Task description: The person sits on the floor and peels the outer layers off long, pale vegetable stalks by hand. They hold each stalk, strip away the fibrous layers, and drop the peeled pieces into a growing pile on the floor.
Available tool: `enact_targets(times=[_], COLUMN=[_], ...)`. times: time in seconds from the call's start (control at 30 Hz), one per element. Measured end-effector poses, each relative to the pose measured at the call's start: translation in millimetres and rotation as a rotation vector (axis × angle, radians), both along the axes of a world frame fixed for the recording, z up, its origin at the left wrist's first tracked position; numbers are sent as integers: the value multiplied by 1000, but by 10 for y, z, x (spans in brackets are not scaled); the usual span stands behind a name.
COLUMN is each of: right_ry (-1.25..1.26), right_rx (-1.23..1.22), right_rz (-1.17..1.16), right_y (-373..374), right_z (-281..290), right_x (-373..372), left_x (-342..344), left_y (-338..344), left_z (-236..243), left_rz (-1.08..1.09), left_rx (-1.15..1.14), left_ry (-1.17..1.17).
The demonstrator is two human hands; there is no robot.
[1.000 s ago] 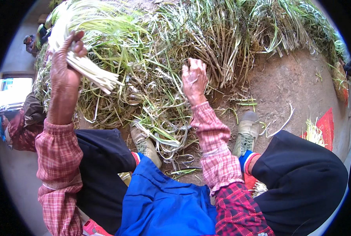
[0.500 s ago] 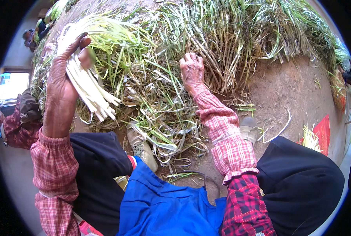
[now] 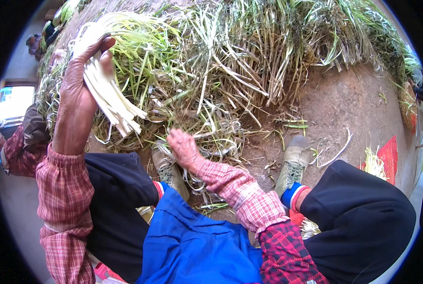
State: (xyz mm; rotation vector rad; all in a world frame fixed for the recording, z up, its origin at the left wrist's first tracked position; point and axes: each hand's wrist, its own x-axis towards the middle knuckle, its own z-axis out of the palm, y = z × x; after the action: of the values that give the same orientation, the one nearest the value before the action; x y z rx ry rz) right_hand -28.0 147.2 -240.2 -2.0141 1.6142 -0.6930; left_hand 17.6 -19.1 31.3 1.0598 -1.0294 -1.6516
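Note:
At the upper left my left hand (image 3: 81, 85) is closed round a bunch of pale leek-like stalks (image 3: 109, 102). Their white ends point down to the right, and yellow-green leaves spread above the thumb. My right hand (image 3: 185, 149) is lower and near the middle, just over loose dry leaves and peelings (image 3: 221, 137). Its fingers are bent and smeared by motion, so whether they pinch anything cannot be made out. Beyond it lies a big heap of unpeeled stalks (image 3: 254, 71) with brownish stems and green tops.
My shoes (image 3: 293, 161) stand on brown earth on either side of the peelings. A blue apron (image 3: 197, 241) covers my lap. Right of my knee is a red sheet (image 3: 388, 158) with pale stalks on it. Another person's patterned sleeve (image 3: 24, 149) shows at the left.
My right hand has drawn back from the heap, toward me and to the left. Stalks at the heap's near edge have shifted. The left hand keeps its bunch almost in place.

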Motion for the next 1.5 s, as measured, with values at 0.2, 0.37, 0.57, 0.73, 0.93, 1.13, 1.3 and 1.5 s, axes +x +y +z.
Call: enact_targets(times=[0.2,0.37,0.57,0.73,0.93,1.13,1.3,1.5], right_ry=[49,244,-468,-1271,-1392,-1637,-1601,-1172], right_rx=[-11,-305,173,217,199,312,265,193], right_rz=[-146,-600,-675,-633,-555,-200,-57,11], right_y=[139,-472,-902,-949,-513,-220,-125,-85], right_z=[450,730,-97,51,491,857,991,1158], right_x=[99,-697,-1310,-1345,-1246,-726,-471,-638], left_x=[22,29,-83,-128,-142,-144,-146,-248], left_y=[-1,18,58,94,59,11,90,227], left_z=[-8,24,31,17,-168,-321,-431,-527], left_rz=[-31,-40,-105,-69,-69,-86,-196,-237], left_rx=[-10,-39,-219,-154,-55,47,66,122], left_ry=[14,18,10,-86,-126,-247,-387,-504])
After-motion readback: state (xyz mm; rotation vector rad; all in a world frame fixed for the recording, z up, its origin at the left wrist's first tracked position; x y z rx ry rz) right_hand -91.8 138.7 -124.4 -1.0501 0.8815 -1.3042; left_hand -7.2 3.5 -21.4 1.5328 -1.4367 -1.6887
